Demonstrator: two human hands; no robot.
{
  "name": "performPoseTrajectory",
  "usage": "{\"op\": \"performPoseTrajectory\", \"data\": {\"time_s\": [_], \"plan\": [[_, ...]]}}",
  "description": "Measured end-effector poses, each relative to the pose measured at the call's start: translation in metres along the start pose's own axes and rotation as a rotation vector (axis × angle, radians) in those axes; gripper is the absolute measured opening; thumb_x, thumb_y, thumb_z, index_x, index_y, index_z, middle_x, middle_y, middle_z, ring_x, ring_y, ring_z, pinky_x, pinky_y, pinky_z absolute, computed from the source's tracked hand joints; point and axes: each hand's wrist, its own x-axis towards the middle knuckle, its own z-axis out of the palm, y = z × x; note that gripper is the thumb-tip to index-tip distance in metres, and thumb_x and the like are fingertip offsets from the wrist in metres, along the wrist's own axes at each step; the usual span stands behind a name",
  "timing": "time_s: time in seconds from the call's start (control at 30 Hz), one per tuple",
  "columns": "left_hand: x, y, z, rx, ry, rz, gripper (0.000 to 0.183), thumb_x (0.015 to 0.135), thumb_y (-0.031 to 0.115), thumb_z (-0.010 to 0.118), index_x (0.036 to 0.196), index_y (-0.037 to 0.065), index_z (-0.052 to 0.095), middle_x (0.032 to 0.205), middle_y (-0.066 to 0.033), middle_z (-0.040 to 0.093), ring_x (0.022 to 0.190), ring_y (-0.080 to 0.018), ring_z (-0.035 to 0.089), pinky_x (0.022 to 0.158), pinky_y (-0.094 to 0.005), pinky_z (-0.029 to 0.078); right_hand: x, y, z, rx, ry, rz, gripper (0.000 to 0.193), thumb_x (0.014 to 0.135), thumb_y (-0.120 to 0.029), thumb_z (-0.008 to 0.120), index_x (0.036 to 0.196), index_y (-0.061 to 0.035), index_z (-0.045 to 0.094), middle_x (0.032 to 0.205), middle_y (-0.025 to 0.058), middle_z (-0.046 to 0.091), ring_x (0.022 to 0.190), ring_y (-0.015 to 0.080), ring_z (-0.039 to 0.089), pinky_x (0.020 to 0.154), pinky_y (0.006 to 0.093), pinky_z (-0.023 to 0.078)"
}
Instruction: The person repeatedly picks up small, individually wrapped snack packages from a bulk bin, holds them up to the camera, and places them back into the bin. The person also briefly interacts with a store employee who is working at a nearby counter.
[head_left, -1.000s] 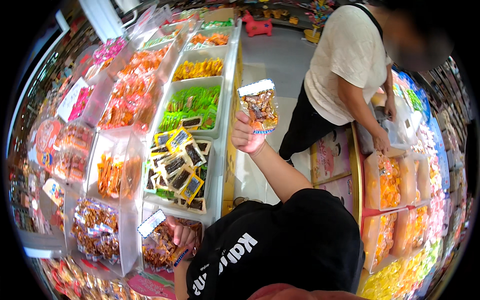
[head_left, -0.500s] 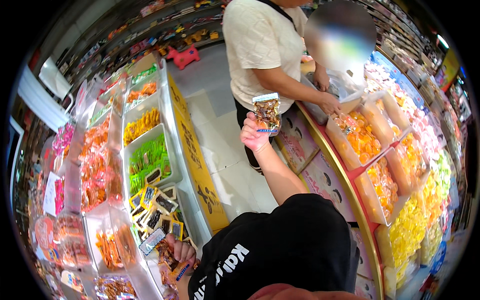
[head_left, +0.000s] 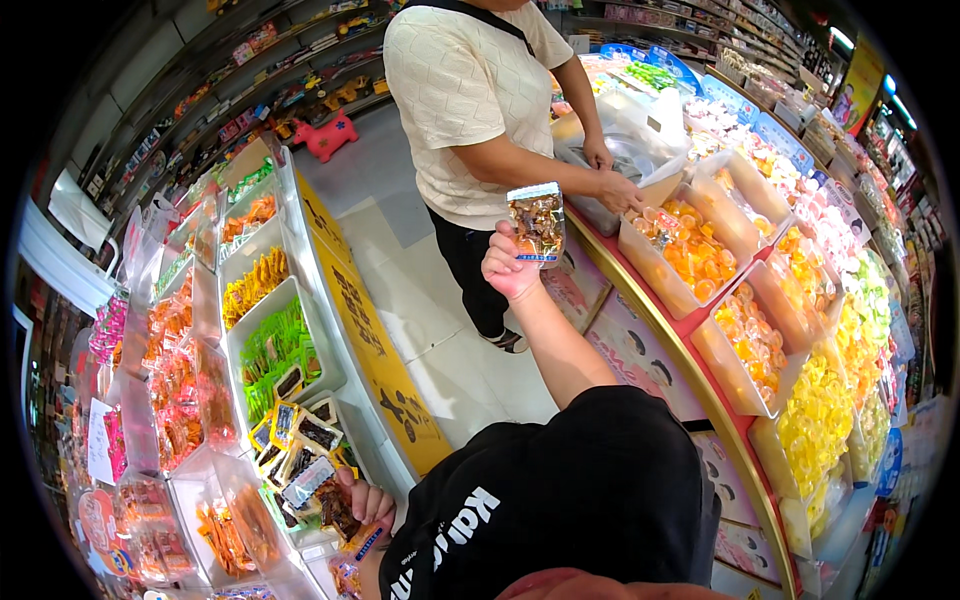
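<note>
In the head view, my right hand [head_left: 511, 262] is raised in the middle. It pinches a small clear snack packet [head_left: 538, 226] with brown pieces inside, a pale top strip and a blue lower label. At the lower left, my left hand [head_left: 366, 501] is closed around a similar snack packet [head_left: 330, 500]. This second packet overlaps a tray of black-and-yellow wrapped snacks [head_left: 307, 434]. Green wrapped snacks [head_left: 272, 352] fill the bin just beyond that tray.
To my left runs a counter of bins with orange packets [head_left: 175, 385] and yellow packets [head_left: 256, 284]. A person in a cream top [head_left: 478, 110] stands ahead, hands at bins of orange candies [head_left: 695, 245]. Yellow candies [head_left: 815, 430] lie right. A red toy animal [head_left: 325, 135] stands farther back.
The view has shifted, so the counters and the person appear farther left. The left-hand packet now overlaps the black-and-yellow snacks more. Both hands keep their packets.
</note>
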Motion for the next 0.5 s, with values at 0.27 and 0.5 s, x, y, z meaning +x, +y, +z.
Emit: {"op": "performPoseTrajectory", "data": {"time_s": [0.27, 0.5], "plan": [[0.004, -0.003, 0.007, 0.029, 0.039, -0.023, 0.019, 0.088, 0.020, 0.036, 0.097, 0.004, 0.039, 0.051, -0.0032, 0.041, 0.042, -0.0114, 0.039, 0.045, -0.0233, 0.031, -0.005, -0.009, 0.004, -0.010, -0.015, -0.033, 0.027, 0.085, -0.023, 0.038, 0.091, -0.0019, 0.054, 0.051, -0.0013, 0.034, 0.037, 0.0080, 0.037, 0.039, 0.0213, 0.029], [-0.002, -0.005, 0.004, 0.029, 0.030, -0.026, 0.017, 0.088, 0.019, 0.037, 0.096, 0.004, 0.039, 0.051, -0.0026, 0.041, 0.043, -0.0114, 0.039, 0.046, -0.0237, 0.031, -0.010, -0.003, 0.012, 0.009, 0.033, -0.053, 0.017, 0.085, -0.017, 0.038, 0.082, -0.0032, 0.048, 0.050, -0.0006, 0.033, 0.035, 0.0084, 0.035, 0.038, 0.0209, 0.027]]}}
